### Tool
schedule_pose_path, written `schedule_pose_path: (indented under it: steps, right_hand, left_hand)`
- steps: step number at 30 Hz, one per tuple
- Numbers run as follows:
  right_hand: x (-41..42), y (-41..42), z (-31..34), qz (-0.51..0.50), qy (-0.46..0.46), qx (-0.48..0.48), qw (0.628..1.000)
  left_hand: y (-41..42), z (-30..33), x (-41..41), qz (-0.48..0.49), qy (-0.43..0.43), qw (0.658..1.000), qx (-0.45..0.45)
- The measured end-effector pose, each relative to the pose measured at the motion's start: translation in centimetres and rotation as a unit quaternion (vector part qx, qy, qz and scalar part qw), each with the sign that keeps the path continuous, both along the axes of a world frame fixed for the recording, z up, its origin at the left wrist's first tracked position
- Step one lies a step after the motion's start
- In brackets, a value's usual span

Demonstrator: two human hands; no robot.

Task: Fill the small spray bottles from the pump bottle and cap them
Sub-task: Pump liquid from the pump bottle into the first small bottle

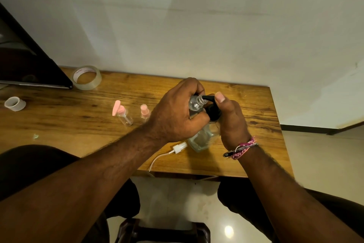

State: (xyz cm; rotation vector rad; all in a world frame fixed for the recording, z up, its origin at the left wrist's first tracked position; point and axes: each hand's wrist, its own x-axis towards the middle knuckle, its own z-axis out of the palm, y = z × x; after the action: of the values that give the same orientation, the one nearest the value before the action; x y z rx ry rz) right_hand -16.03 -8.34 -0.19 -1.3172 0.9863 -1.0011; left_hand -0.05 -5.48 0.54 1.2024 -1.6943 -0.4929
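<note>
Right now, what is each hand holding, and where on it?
Left hand grips the small bottle around its body. Right hand is on the pump bottle, thumb on its black pump head.

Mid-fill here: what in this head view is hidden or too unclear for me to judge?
- Liquid level in the small clear spray bottle: the left hand wraps it.
- Clear pump bottle body: both hands cover most of it.
- Second pink-capped bottle: half hidden behind the left hand.
- Right hand fingers: behind the black pump head.
</note>
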Motion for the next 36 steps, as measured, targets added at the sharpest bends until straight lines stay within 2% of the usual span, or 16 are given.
schedule_pose_path:
  steps: [13,30,36]
  right_hand:
    - [0.11,-0.16,-0.21,-0.011,0.022,-0.045,0.999]
    - [-0.09,0.58,0.59,0.020,-0.004,0.030,0.999]
    - [0.24,0.77,0.27,-0.009,-0.010,0.027,1.000]
  left_hand:
    - [-0.06,-0.40,-0.03,0.002,-0.003,1.000,0.006]
    - [-0.20,0.40,0.15,0.020,-0.013,1.000,0.003]
    - [-0.14,0.31,0.14,0.021,-0.002,1.000,0.001]
